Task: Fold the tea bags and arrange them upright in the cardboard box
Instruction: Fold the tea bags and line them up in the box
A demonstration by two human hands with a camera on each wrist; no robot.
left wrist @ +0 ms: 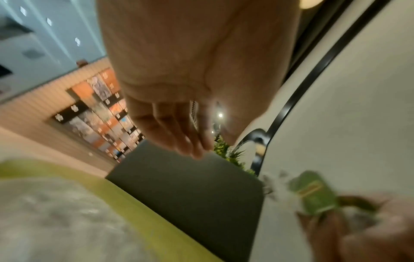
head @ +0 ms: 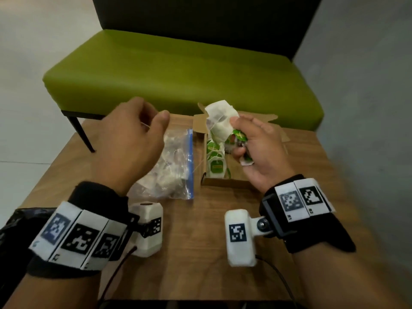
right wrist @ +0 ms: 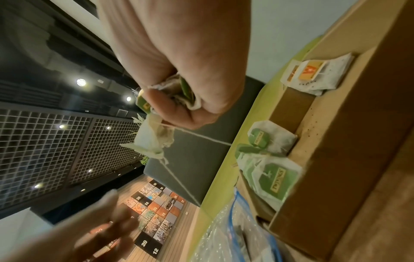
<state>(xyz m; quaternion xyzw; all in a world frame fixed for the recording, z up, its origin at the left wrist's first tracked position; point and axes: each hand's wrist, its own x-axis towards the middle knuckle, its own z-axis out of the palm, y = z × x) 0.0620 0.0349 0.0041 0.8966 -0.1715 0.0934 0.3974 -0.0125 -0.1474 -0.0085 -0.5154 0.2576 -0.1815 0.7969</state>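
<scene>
My right hand [head: 252,139] grips a crumpled bunch of tea bags [head: 219,121] with green tags, held above the open cardboard box [head: 225,181]. In the right wrist view the fingers [right wrist: 186,106] are curled tight round the bunch [right wrist: 152,141], and thin strings trail from it. Several tea bags [head: 215,167] with green tags stand upright in the box's left part [right wrist: 275,179]; one with an orange tag [right wrist: 313,74] lies at its far end. My left hand [head: 142,130] hovers above a clear zip bag of tea bags [head: 171,168], fingers [left wrist: 179,134] relaxed, with nothing seen in them.
The box and zip bag lie on a small wooden table [head: 200,241]. A green bench seat [head: 178,70] with a dark back stands right behind it. A grey wall [head: 367,108] is at the right, pale floor at the left.
</scene>
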